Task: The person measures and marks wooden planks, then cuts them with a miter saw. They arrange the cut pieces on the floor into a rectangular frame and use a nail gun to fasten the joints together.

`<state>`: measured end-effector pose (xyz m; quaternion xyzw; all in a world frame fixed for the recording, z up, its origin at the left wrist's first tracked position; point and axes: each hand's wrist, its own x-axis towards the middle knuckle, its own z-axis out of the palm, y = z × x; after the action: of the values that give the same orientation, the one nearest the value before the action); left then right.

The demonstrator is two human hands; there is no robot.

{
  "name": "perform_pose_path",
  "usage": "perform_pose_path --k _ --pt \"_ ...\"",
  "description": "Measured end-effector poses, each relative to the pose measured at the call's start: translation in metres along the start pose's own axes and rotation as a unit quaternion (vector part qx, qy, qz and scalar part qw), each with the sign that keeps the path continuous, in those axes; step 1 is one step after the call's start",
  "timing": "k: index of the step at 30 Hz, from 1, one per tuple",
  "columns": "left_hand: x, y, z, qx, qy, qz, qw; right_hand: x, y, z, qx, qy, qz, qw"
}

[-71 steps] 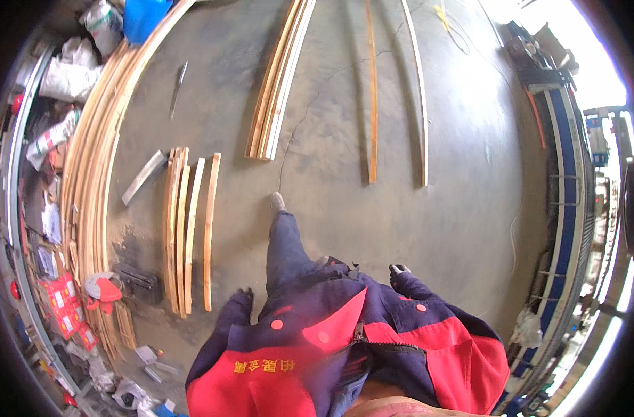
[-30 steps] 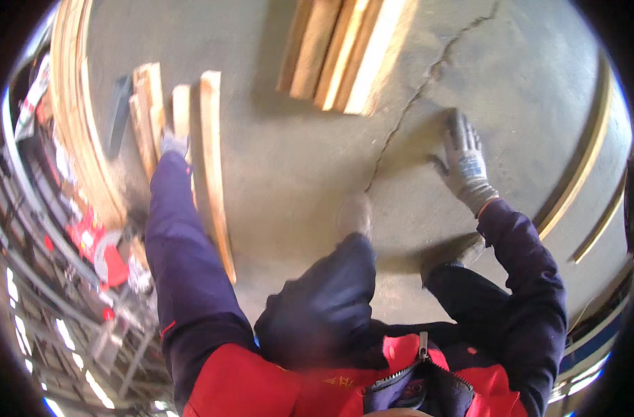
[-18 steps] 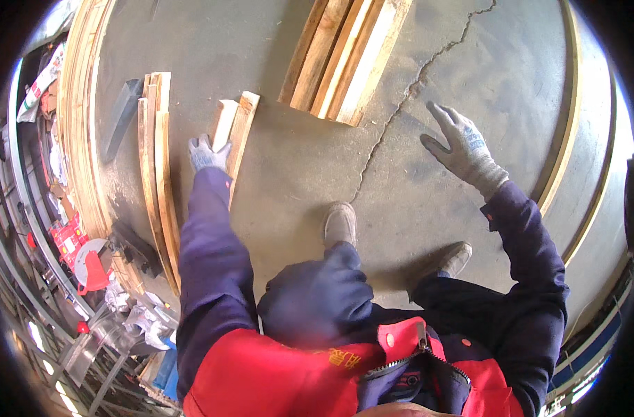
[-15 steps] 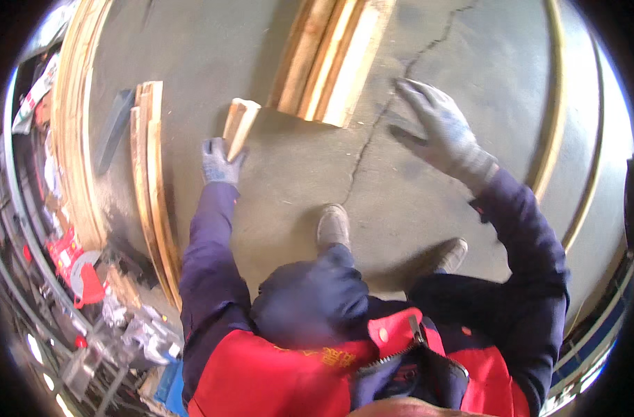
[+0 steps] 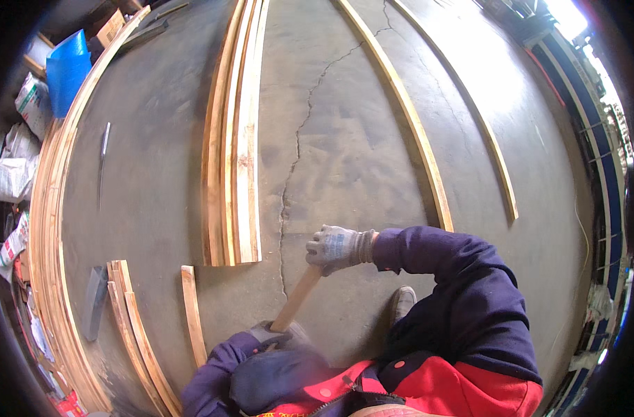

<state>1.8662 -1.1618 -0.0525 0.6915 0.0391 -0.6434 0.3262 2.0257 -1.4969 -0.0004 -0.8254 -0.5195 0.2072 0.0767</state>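
A short wooden strip (image 5: 296, 297) slants in front of my body, held off the floor between both hands. My right hand (image 5: 338, 248), in a grey work glove, is closed around its upper end. My left hand (image 5: 279, 333), gloved the same way, grips the lower end close to my lap; its fingers are partly hidden and blurred. Just left of my left forearm, a second short wooden strip (image 5: 193, 313) lies on the concrete. Beyond my hands, a bundle of long wooden strips (image 5: 237, 153) stretches away over the floor.
On the left lie shorter strips (image 5: 140, 333), a dark grey bar (image 5: 94, 302) and a long stack of wood (image 5: 53, 229). Two single long strips, one nearer (image 5: 407, 104) and one farther right (image 5: 484, 128), cross the floor. A crack (image 5: 299, 139) runs through the concrete.
My left hand has come back from the floor at the left with a wooden strip. My right hand, open before, has closed on its other end. The view has swung to show more floor ahead.
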Motion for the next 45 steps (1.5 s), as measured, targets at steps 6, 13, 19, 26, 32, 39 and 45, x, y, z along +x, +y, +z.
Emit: perform_pose_path --k 6,13,19,26,32,39,45 --pt "-0.033 0.124 -0.068 0.275 0.160 -0.006 0.948 -0.055 0.033 -0.028 -0.022 0.058 0.119 0.991" --pt "-0.090 0.298 -0.098 0.615 0.497 0.164 0.590 -0.109 0.003 0.026 0.354 0.173 0.332 0.857" --pt "-0.082 0.298 -0.070 0.381 0.517 0.445 0.625 -0.111 0.027 -0.004 0.578 0.319 0.387 0.643" --pt "-0.024 0.133 -0.133 0.281 0.523 0.203 0.779 -0.140 0.066 0.051 0.572 0.359 0.504 0.537" --pt "-0.025 -0.135 -0.147 0.068 0.694 -0.031 0.716 -0.158 0.033 0.107 0.487 0.249 0.625 0.557" --pt "-0.020 -0.326 -0.028 -0.052 0.442 -0.400 0.801 -0.095 0.217 -0.111 0.256 0.591 0.343 0.684" --pt "-0.007 -0.352 -0.014 -0.035 0.538 -0.392 0.745 -0.022 0.180 -0.180 0.150 0.508 0.216 0.821"
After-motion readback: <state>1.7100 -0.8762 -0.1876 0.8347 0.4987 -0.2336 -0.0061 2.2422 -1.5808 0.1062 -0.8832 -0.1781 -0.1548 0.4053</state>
